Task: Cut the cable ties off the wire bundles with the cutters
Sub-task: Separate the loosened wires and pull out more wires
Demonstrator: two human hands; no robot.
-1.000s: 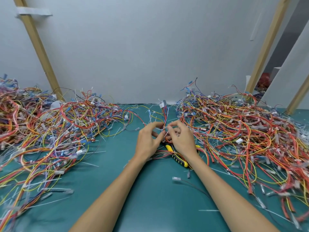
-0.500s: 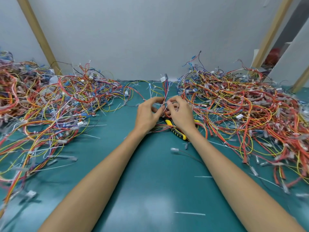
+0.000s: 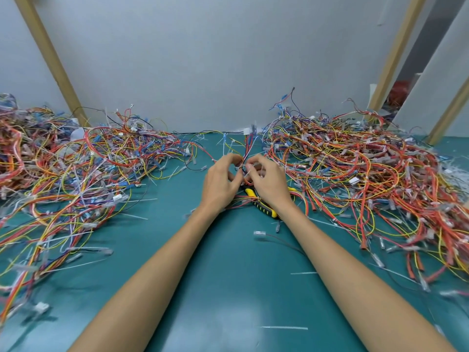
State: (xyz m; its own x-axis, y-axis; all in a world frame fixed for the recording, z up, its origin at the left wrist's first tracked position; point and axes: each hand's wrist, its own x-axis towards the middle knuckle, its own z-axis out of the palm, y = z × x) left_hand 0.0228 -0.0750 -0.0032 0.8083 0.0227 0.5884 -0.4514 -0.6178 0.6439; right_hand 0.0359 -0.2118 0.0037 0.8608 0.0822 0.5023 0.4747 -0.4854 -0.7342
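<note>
A small wire bundle (image 3: 248,146) of red, blue and white wires stands upright at the middle of the green table, white connectors at its top. My left hand (image 3: 219,184) and my right hand (image 3: 269,182) both pinch it near its lower part, fingertips almost touching. The cutters (image 3: 261,203), with yellow and black handles, lie on the table under my right hand and wrist, partly hidden. Neither hand holds them. I cannot make out a cable tie between the fingers.
A big heap of tangled wires (image 3: 71,179) fills the left of the green table (image 3: 228,288), another heap (image 3: 368,179) the right. Cut ties and loose wire ends (image 3: 260,234) lie scattered between. A grey wall and wooden posts (image 3: 50,59) stand behind.
Both hands stay pinched on the same bundle. The view shifted up and down between frames; the fingers shifted slightly on the wires. The cutters have not moved.
</note>
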